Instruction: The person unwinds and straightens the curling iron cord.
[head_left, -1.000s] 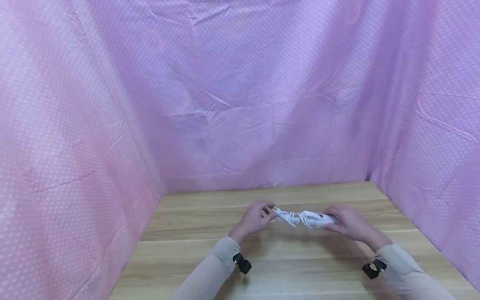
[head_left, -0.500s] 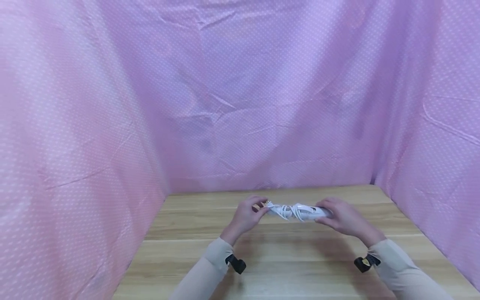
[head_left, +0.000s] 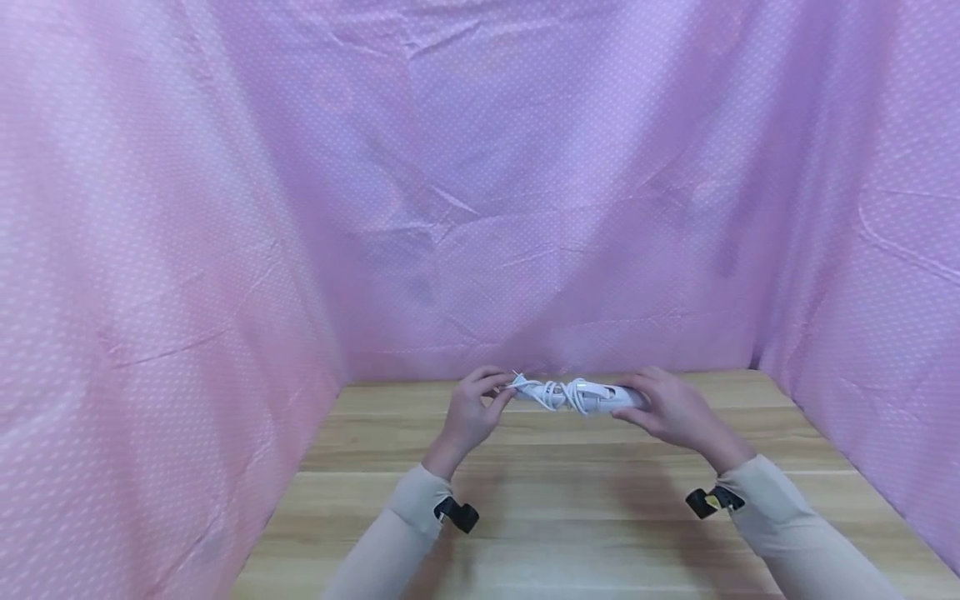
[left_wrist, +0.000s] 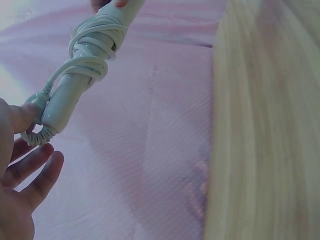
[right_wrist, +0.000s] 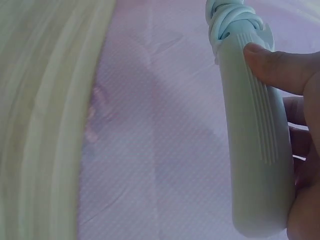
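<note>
A white hair iron [head_left: 603, 398], its cord [left_wrist: 92, 50] wound round the narrower part, is held level above the wooden table between both hands. My left hand [head_left: 472, 410] pinches the cord end, where the plug [left_wrist: 40, 102] lies against the slim tip; its other fingers are spread. The right hand [head_left: 670, 410] grips the wide end, thumb along the ribbed side [right_wrist: 262, 110] and fingers behind. Those fingers are partly hidden by the body in the right wrist view.
The wooden table [head_left: 555, 517] lies below the hands. Pink dotted cloth [head_left: 525, 208] hangs behind it and along both sides. A black wrist camera [head_left: 457, 514] sits on the left sleeve, another black camera [head_left: 712, 502] on the right.
Both hands have lifted the hair iron higher and carried it a little to the left in the head view. The grip on each end looks the same.
</note>
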